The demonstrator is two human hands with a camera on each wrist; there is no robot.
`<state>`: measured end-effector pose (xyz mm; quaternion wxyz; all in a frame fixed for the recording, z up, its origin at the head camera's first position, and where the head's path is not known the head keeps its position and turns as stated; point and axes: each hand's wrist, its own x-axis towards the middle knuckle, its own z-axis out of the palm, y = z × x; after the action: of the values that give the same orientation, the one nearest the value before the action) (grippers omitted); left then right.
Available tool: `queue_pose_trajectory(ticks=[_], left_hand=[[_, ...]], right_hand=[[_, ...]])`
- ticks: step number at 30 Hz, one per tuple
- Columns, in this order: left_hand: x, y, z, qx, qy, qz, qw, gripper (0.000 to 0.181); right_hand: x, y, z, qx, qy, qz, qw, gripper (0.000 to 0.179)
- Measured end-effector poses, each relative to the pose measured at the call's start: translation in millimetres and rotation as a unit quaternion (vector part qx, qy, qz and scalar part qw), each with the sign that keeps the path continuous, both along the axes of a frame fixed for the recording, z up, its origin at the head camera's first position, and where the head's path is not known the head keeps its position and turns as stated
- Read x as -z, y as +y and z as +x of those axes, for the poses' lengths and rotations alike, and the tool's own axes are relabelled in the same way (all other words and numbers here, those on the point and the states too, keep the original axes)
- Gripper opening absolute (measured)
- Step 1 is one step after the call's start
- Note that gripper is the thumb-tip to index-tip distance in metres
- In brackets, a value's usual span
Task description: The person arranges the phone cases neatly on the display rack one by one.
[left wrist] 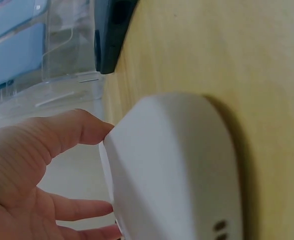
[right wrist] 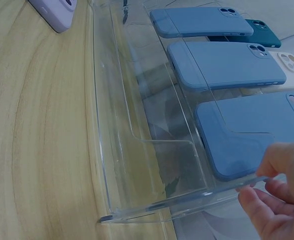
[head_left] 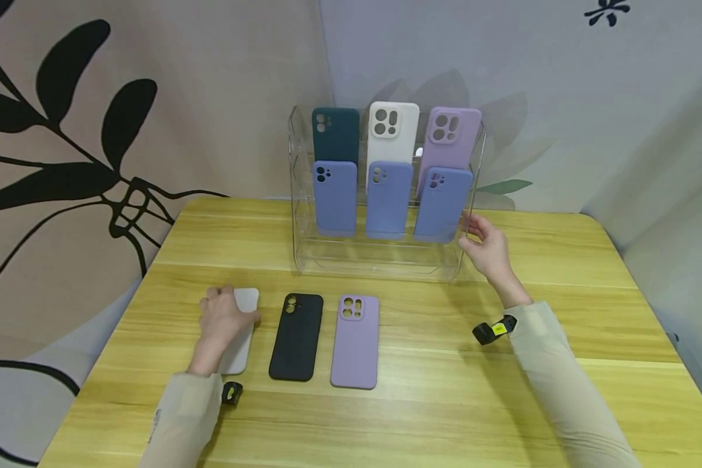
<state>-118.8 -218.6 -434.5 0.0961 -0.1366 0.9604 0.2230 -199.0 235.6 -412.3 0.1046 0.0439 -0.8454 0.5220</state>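
Observation:
My left hand (head_left: pixel 221 320) grips a white phone case (head_left: pixel 240 351) by its edges, at the left of the table. In the left wrist view the thumb and fingertips meet the rim of this case (left wrist: pixel 156 160), which lies over the wood. My right hand (head_left: pixel 490 252) pinches the side edge of a clear tiered display stand (head_left: pixel 374 268); the right wrist view shows thumb and fingers on either side of that panel. Three blue phone cases (head_left: pixel 389 201) stand in a middle tier. Behind them rise a dark green case (head_left: pixel 336 136), a white case (head_left: pixel 406 140) and a purple case (head_left: pixel 459 143).
A black phone case (head_left: pixel 296 341) and a light purple phone case (head_left: pixel 355 348) lie flat on the wooden table (head_left: pixel 433 403), right of my left hand. A patterned curtain (head_left: pixel 228 97) hangs behind the table. Each wrist wears a black camera strap (head_left: pixel 494 329).

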Motion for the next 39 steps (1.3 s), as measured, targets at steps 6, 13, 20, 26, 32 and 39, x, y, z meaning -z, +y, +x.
queue_pose_trajectory(ticks=[6,13,20,26,32,39], left_hand=[[-5.3,1.9,-3.7,0.007,0.034,0.000,0.9994,0.078],[-18.4,11.1,-8.6,0.016,0.046,0.015,0.9987,0.082],[-33.4,22.3,-10.3,0.021,0.085,0.036,0.9955,0.082],[-45.2,33.0,-13.5,0.034,0.120,0.051,0.9909,0.079],[-57.0,46.5,-19.2,0.048,0.153,0.066,0.9849,0.077],[-68.2,60.7,-23.1,0.059,0.172,0.083,0.9798,0.076]], right_hand=[[-0.3,0,0.1,0.001,0.006,0.001,1.0000,0.048],[-1.4,0,-0.7,-0.006,-0.011,-0.010,0.9999,0.048],[-3.5,-1,0.0,-0.005,-0.015,-0.006,0.9999,0.048],[-3.0,0,-1.0,-0.005,-0.019,-0.002,0.9998,0.047],[-3.1,-1,-1.5,-0.004,-0.022,-0.002,0.9997,0.047],[-2.9,-1,-0.3,-0.008,-0.013,-0.008,0.9999,0.047]])
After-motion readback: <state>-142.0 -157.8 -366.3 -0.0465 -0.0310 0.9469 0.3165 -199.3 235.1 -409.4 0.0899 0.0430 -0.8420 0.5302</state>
